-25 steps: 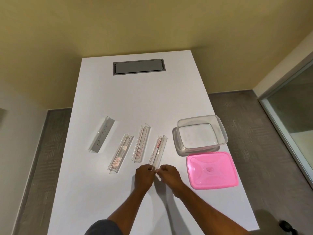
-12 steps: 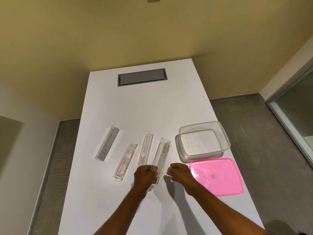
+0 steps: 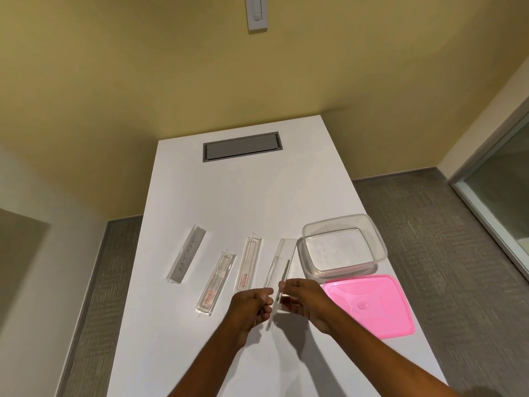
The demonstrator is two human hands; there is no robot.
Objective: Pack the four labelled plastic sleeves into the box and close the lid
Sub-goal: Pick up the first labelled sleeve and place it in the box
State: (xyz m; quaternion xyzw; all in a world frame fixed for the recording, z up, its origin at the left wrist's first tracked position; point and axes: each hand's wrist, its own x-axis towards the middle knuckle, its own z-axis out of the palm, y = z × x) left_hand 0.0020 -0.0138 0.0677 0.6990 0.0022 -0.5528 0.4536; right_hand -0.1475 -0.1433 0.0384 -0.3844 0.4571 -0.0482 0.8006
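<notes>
Four clear plastic sleeves are on the white table (image 3: 243, 196). The leftmost sleeve (image 3: 187, 256) has a grey label with handwriting. Two sleeves with red labels (image 3: 216, 282) (image 3: 249, 263) lie flat to its right. The rightmost sleeve (image 3: 282, 259) is tilted up on its edge, its near end pinched in my right hand (image 3: 303, 299). My left hand (image 3: 252, 303) is curled just left of that end, a small gap away. The clear box (image 3: 378, 245) stands open and empty to the right. Its pink lid (image 3: 372, 306) lies flat in front of it.
A grey hatch (image 3: 242, 146) is set into the far end of the table. The table's right edge runs close beside the box and lid. A yellow wall with a light switch (image 3: 257, 12) stands behind, and carpet lies on both sides.
The rightmost sleeve has passed from my left hand to my right and turned up on its edge. The view has tilted upward, showing more wall.
</notes>
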